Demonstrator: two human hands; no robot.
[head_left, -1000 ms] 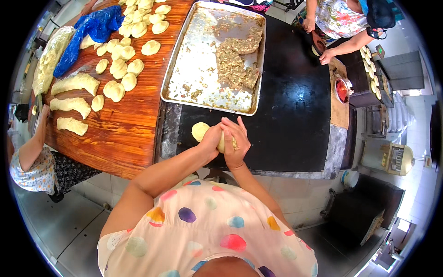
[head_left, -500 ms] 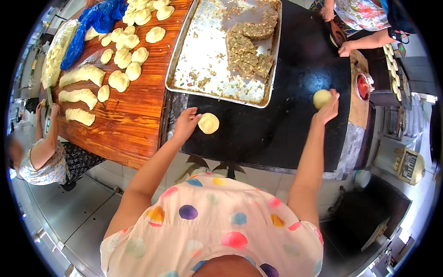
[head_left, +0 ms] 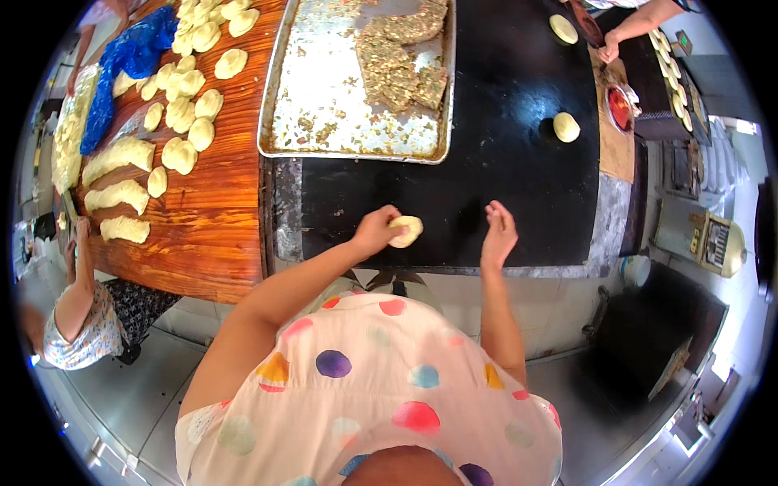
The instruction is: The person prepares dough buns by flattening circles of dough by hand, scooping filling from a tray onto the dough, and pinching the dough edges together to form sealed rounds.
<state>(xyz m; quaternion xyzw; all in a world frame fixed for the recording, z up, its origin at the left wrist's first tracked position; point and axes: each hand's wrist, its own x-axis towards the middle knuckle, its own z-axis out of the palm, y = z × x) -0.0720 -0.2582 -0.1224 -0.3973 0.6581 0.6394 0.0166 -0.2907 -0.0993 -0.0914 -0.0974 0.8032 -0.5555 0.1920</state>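
Over the front of the black work surface (head_left: 340,194), my left hand (head_left: 374,232) grips a small flat piece of dough (head_left: 409,232) by its left edge, between thumb and fingers. My right hand (head_left: 500,232) hangs to the right of it with nothing in it, fingers raised and loosely apart. A smooth, round dough ball (head_left: 566,127) rests farther back on the right. Beyond my hands lies a large metal tray (head_left: 324,105) with a chunky mound of greenish-brown filling (head_left: 397,61) and scraps of it spread about.
On the wooden table (head_left: 211,251) at left are several dough pieces (head_left: 180,155), dough strips (head_left: 117,197) and blue plastic (head_left: 113,89). A flattened dough round (head_left: 562,29) lies near a co-worker's hand (head_left: 609,49) at far right, beside a bowl of red paste (head_left: 620,107). Another person (head_left: 81,324) works at left.
My right hand has left the dough ball and come back toward the middle. My left hand has moved right and taken hold of the flat dough piece. The view has shifted.
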